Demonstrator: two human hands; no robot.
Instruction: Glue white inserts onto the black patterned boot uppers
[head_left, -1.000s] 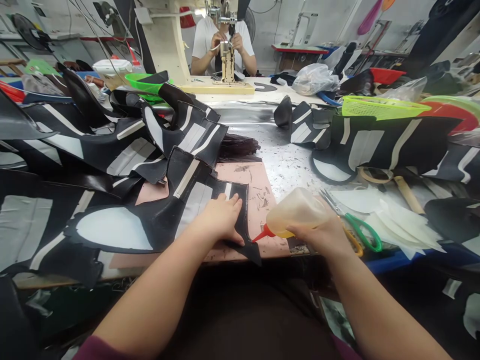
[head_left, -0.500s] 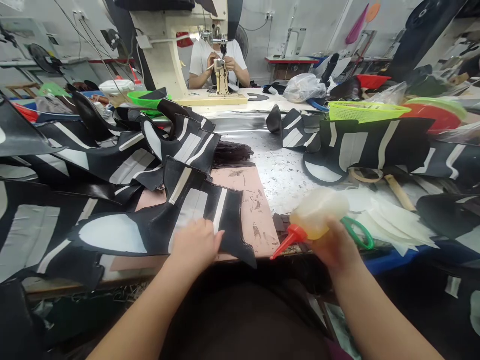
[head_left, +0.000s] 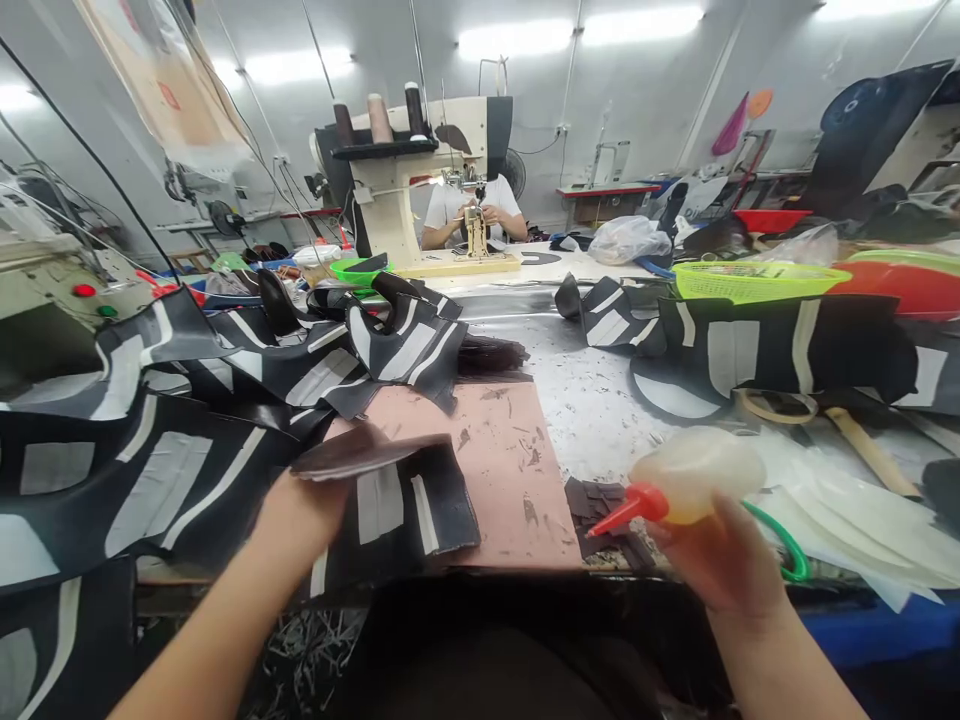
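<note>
My left hand [head_left: 300, 520] grips a black leather upper piece [head_left: 454, 490] with white strips and a grey patch on it. Part of that piece is folded up over my fingers, showing a dark brownish underside, and hides the fingertips. Its right end hangs over the front of a pink board [head_left: 517, 460]. In my right hand [head_left: 727, 560] is a translucent squeeze bottle [head_left: 697, 470] with yellowish liquid inside. The bottle lies tilted, its red nozzle [head_left: 630, 508] pointing left and down over small dark scraps [head_left: 592, 495].
More black pieces [head_left: 157, 490] with white strips pile up on the left; others [head_left: 750, 350] stand at right. Near the bottle lie a tape roll [head_left: 776, 405], a wooden handle [head_left: 874, 450] and white sheets [head_left: 847, 530]. Across the table a person [head_left: 510, 205] works behind a sewing machine [head_left: 397, 215].
My left hand has moved left, lifting and folding the black piece off the pink board. My right hand still holds the bottle, a little further right. The head view has tilted up.
</note>
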